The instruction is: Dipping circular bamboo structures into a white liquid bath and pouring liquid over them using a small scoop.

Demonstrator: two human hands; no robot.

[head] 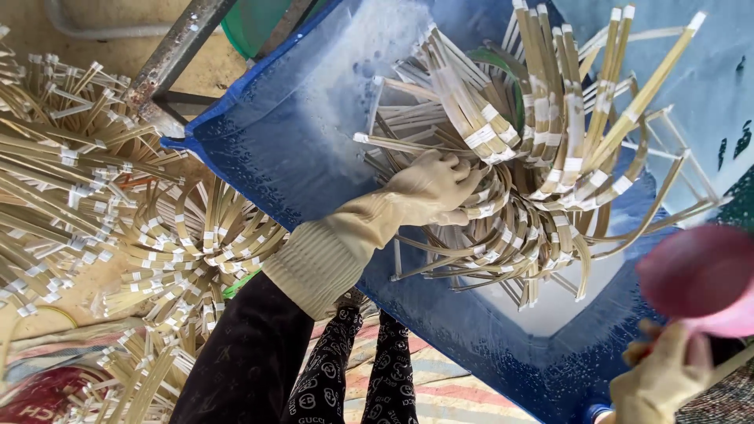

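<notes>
My left hand (430, 188), in a cream rubber glove, grips a large bundle of curved bamboo strips (542, 157) bound with white tape. The bundle hangs over a blue tarpaulin basin (283, 149) with foamy whitish liquid in it. My right hand (660, 377), also gloved, is at the lower right and holds a blurred pink scoop (699, 275) just right of the bundle.
Heaps of similar taped bamboo strips (86, 196) lie on the ground at the left. A rusty metal frame (169, 59) and a green tub (251, 23) sit behind the basin. A striped mat (440, 392) and my dark patterned trouser legs (353, 369) are below.
</notes>
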